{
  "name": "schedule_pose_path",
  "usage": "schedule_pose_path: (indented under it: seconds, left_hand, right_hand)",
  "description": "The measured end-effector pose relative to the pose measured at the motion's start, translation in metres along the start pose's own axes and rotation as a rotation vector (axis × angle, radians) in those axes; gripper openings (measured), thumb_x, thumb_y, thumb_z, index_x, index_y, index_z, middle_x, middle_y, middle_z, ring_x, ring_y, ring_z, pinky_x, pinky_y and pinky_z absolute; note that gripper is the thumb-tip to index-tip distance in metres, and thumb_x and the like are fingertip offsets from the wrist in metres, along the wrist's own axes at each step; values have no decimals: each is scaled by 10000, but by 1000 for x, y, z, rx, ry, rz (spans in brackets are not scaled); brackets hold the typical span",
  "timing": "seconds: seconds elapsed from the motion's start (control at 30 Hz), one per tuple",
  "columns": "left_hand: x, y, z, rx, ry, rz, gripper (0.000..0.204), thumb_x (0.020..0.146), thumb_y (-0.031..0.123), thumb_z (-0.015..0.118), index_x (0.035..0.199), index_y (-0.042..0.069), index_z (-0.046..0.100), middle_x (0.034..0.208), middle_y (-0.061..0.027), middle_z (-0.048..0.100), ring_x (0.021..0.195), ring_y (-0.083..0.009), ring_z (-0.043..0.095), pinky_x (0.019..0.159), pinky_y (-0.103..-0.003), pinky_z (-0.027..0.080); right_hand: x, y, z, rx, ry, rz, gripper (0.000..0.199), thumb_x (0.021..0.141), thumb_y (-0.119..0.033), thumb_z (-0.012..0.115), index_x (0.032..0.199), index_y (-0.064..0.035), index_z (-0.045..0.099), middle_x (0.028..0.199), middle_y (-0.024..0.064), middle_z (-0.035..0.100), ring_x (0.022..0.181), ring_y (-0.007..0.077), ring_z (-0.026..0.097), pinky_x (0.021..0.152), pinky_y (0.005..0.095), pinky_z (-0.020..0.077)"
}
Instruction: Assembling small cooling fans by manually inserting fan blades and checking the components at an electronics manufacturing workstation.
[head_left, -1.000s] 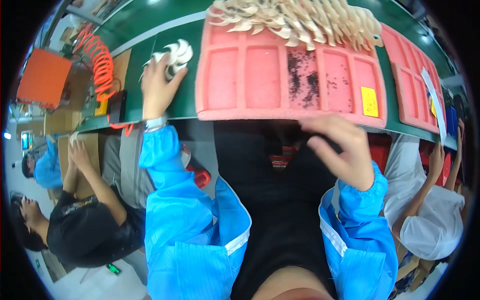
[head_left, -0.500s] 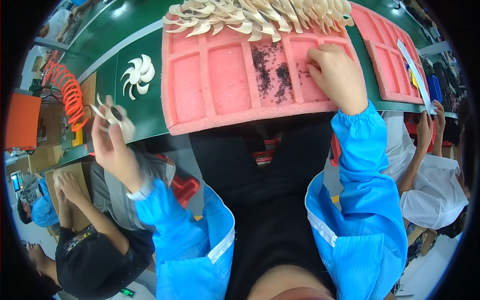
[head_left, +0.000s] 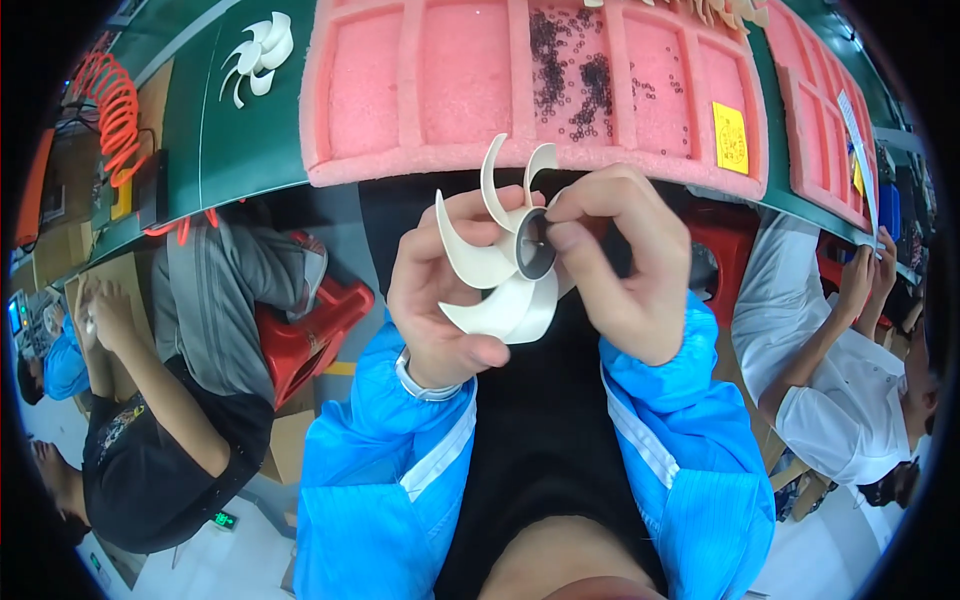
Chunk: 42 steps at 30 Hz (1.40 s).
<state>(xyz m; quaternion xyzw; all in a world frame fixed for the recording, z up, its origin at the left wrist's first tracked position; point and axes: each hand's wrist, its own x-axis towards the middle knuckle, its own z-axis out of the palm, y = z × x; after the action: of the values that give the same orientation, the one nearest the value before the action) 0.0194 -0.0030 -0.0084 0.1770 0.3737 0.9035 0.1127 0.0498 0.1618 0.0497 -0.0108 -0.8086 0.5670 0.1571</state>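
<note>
While my left hand [head_left: 440,290] grips the white plastic fan [head_left: 505,265] by its blades above my lap and my right hand [head_left: 620,265] pinches at its hub, I judge it light, stiff, with thin blades best spared.

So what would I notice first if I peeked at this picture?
Probably the white fan wheel with curved blades, held up in the middle by the left hand while the right hand pinches at its dark hub. Behind it, a big pink foam tray lies on the green table, one pocket sprinkled with tiny dark beads.
</note>
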Motion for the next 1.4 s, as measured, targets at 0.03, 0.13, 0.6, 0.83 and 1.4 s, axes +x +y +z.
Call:
schedule_pose_path:
  seconds: [0.03, 0.13, 0.6, 0.83, 1.4]
  left_hand:
    - [1, -3, -3, 22, -52, 19, 834, 739, 400, 911, 1319, -24, 487, 1416, -276, 483, 1316, -421, 542, 1100, -509, 483]
    - [-1, -7, -7, 65, -163, 55, 835, 731, 381, 921, 1321, -16, 484, 1425, -275, 472, 1323, -412, 538, 1091, -493, 488]
    - [4, 15, 0, 893, -494, 351, 731, 636, 350, 960, 1208, 31, 635, 1264, -221, 618, 1173, -412, 636, 939, -462, 563]
    - [2, 29, -3, 971, -509, 59, 738, 648, 301, 957, 1256, 47, 624, 1287, -204, 618, 1117, -342, 670, 862, -403, 586]
    - [136, 104, -97, 1813, 122, 271, 354, 939, 226, 714, 1213, 5, 675, 1274, -208, 652, 1165, -326, 626, 1009, -411, 469]
  right_hand:
    - [-3, 1, 4, -29, 25, -8, 162, 815, 32, 728, 960, -30, 691, 883, 80, 655, 742, 210, 616, 654, 284, 491]
    - [-10, 9, 4, -49, 49, -38, 172, 791, 32, 758, 939, -28, 694, 893, 83, 658, 766, 221, 621, 674, 291, 494]
    - [-22, 27, -26, 281, -260, 340, 119, 735, -3, 782, 827, -12, 706, 810, 64, 666, 781, 163, 612, 715, 304, 490]
    - [-35, 33, -6, 29, -179, 173, 64, 752, -36, 768, 799, -37, 725, 803, 68, 680, 742, 204, 631, 666, 315, 498]
    - [-32, 86, 15, -387, -145, -112, 208, 897, -134, 711, 1077, -33, 735, 935, 155, 712, 823, 355, 686, 749, 445, 555]
